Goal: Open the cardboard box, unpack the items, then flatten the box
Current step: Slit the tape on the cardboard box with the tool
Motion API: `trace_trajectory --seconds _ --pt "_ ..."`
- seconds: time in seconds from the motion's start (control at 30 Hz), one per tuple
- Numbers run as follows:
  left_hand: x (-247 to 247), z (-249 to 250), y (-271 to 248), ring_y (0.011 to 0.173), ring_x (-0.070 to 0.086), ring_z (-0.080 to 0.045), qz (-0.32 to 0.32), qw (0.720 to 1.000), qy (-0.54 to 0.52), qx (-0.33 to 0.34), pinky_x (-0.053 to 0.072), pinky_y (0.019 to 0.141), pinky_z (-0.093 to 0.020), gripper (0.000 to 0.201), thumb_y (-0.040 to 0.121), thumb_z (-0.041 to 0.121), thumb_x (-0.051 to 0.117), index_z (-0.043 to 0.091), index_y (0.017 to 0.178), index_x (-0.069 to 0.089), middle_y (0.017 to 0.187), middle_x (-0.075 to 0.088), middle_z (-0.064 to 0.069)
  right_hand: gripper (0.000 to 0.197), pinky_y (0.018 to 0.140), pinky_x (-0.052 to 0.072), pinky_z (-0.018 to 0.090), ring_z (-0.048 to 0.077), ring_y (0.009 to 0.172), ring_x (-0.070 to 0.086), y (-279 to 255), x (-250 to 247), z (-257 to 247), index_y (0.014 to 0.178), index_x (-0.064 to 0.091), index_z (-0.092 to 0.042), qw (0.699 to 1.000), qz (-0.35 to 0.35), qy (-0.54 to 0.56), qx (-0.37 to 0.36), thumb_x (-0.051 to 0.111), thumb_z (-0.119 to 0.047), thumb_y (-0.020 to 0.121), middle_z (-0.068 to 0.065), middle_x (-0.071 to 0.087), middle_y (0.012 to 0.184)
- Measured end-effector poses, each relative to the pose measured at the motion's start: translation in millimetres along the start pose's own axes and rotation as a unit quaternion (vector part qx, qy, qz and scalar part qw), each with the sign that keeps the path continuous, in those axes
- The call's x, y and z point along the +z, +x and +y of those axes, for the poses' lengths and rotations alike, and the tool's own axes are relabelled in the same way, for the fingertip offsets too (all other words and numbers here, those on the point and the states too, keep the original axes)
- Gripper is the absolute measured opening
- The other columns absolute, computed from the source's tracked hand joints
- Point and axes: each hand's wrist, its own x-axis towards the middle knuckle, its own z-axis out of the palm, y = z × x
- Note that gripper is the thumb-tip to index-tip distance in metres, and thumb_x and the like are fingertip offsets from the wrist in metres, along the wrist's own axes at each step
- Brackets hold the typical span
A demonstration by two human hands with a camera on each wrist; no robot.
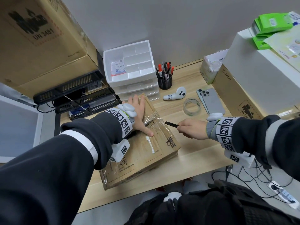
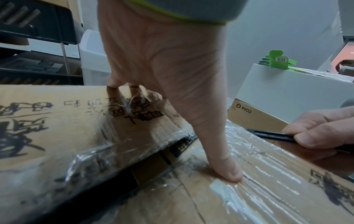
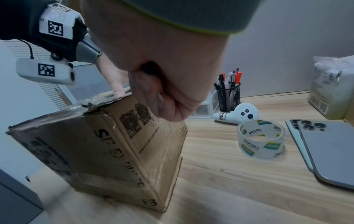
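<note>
Your cardboard box (image 1: 141, 143) sits on the desk (image 1: 191, 161), just in front of the white drawer unit (image 1: 129, 62), and it is where both hands are at work. Your left hand (image 1: 139, 114) lies flat on the box lid, fingers straight and spread, with the thumb (image 2: 226, 171) pressed down beside the centre seam; that weight keeps the box from sliding while the seam is cut. Your right hand (image 1: 190, 129) is closed in a fist round a slim black cutter (image 1: 171, 124), its tip aimed at the seam from the right side of the box, close to the lid but seemingly not yet touching it.

The clear tape (image 2: 254, 153) over the lid is wrinkled and already split along part of the seam (a dark gap shows between the flaps in the left wrist view), so I judge the opening step is under way, with unpacking and flattening not begun. What is inside cannot be seen.

To the right of the box lie a roll of tape (image 1: 192, 106), a white controller (image 1: 175, 95) and two phones (image 1: 211, 100), well clear of the cut. Keep your thumb off the blade's line, since it rests very near the seam.
</note>
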Motion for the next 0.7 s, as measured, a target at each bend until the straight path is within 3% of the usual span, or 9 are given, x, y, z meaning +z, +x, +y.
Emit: trace_trajectory --seconds 0.57,0.7 --pt "2 -1 -1 0.127 0.037 -0.033 -0.001 1.0 0.0 0.001 0.038 0.106 -0.05 0.173 0.019 0.107 0.043 0.008 0.155 0.007 0.144 0.03 -0.015 0.029 0.061 0.037 0.031 0.021 0.061 0.042 -13 -7 11 0.077 0.049 -0.015 0.999 -0.026 -0.023 -0.005 0.041 -0.029 0.101 0.003 0.05 0.065" --pt "2 -2 -2 0.127 0.037 -0.033 -0.008 1.0 0.001 0.009 0.039 0.106 -0.05 0.171 0.021 0.107 0.043 0.006 0.155 0.007 0.144 0.03 -0.016 0.033 0.062 0.037 0.031 0.02 0.059 0.043 -12 -11 21 0.071 0.05 -0.017 1.0 0.005 0.013 0.007 0.044 -0.033 0.1 -0.001 0.051 0.061"
